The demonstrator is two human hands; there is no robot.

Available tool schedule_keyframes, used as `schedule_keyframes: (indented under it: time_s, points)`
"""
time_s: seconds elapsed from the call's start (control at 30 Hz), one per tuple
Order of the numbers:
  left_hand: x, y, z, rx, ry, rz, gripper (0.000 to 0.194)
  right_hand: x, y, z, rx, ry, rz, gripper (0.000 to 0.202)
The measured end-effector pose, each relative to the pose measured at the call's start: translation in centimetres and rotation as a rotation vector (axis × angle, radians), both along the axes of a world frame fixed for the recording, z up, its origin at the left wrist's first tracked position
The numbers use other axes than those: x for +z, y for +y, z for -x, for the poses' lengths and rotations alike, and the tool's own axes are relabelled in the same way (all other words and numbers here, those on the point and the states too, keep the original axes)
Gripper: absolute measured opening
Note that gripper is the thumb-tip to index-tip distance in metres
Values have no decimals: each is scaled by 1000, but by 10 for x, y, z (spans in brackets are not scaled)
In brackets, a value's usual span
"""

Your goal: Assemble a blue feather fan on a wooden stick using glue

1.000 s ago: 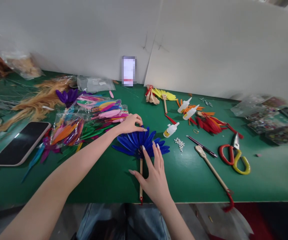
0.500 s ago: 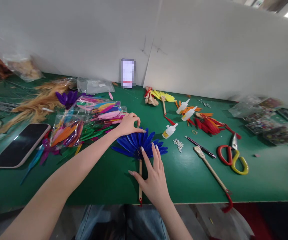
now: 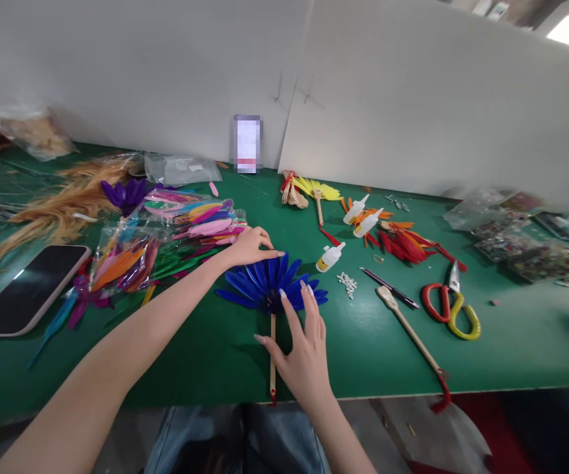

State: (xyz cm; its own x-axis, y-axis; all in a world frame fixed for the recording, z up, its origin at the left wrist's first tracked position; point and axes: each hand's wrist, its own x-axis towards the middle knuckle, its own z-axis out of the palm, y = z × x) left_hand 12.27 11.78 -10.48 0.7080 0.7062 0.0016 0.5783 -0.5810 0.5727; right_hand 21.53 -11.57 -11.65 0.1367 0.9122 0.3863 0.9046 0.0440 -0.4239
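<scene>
A blue feather fan point(image 3: 249, 288) lies on the green table in front of me, its thin wooden handle point(image 3: 272, 352) pointing toward me and ending in a red cord. At the far edge of the feathers, my left hand point(image 3: 251, 247) has its thumb stretched along the tips. Its other fingers are bent, with a gap above the thumb. My right hand point(image 3: 304, 349) is open, with fingertips on the right-hand feathers near the fan's base. Its thumb is spread out over the handle.
Bagged coloured feathers point(image 3: 210, 220) and a phone point(image 3: 27, 289) lie left. To the right are a glue bottle point(image 3: 330, 257), white beads point(image 3: 347, 284), a dark pen point(image 3: 390, 288), a wooden stick point(image 3: 407, 329) and scissors point(image 3: 451, 303). A yellow fan point(image 3: 317, 189) lies behind.
The view has shifted slightly, so most things on the table appear a little further left. Both hands keep nearly the same pose over the blue fan.
</scene>
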Motion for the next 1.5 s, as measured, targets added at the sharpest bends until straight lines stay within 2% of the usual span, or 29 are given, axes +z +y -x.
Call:
schedule_keyframes:
  time_s: [0.13, 0.23, 0.37, 0.5, 0.63, 0.73, 0.83, 0.87, 0.93, 1.0, 1.07, 1.13, 1.2, 1.27, 1.37, 1.5]
  points:
    - [0, 1, -1, -6, -4, 8, 30, 2, -6, -5, -47, 68, -146, 48]
    - [-1, 2, -1, -24, -10, 1, 27, 2, -15, -5, 21, 67, -177, 44]
    - [-3, 2, -1, -42, -17, -6, 23, -1, -27, 3, 175, 61, -82, 52]
    - [-1, 2, -1, -33, -19, -14, 24, -5, -31, 10, 242, 51, 15, 58]
    - [8, 5, 3, 39, -34, -51, 29, -7, -31, 9, 231, 75, -23, 54]
    - [24, -1, 14, 149, -72, -138, 27, -7, -36, 5, 161, 107, -74, 49]
    - [47, -31, 36, 183, -158, -232, 26, -7, -44, 3, 50, 139, -72, 46]
    - [54, -48, 45, 160, -166, -184, 29, -7, -46, 3, 15, 152, -59, 45]
    - [63, -91, 62, 216, -114, -21, 34, -6, -49, 4, -40, 202, -36, 38]
    - [64, -138, 72, 178, 96, 154, 36, -6, -51, 6, -78, 292, -41, 28]
    - [58, -179, 72, 204, 313, 172, 33, -6, -52, 8, -106, 391, -67, 22]
    - [47, -206, 61, 185, 467, 168, 27, -6, -52, 10, -117, 467, -92, 20]
    - [39, -219, 44, 198, 536, 142, 30, -5, -53, 10, -116, 520, -116, 19]
    - [35, -221, 28, 200, 564, 116, 33, -4, -54, 9, -112, 555, -120, 20]
    - [37, -215, 14, 186, 596, 84, 33, -3, -57, 7, -108, 562, -80, 22]
    - [44, -213, 10, 183, 626, 97, 29, -3, -56, 2, -136, 563, -26, 24]
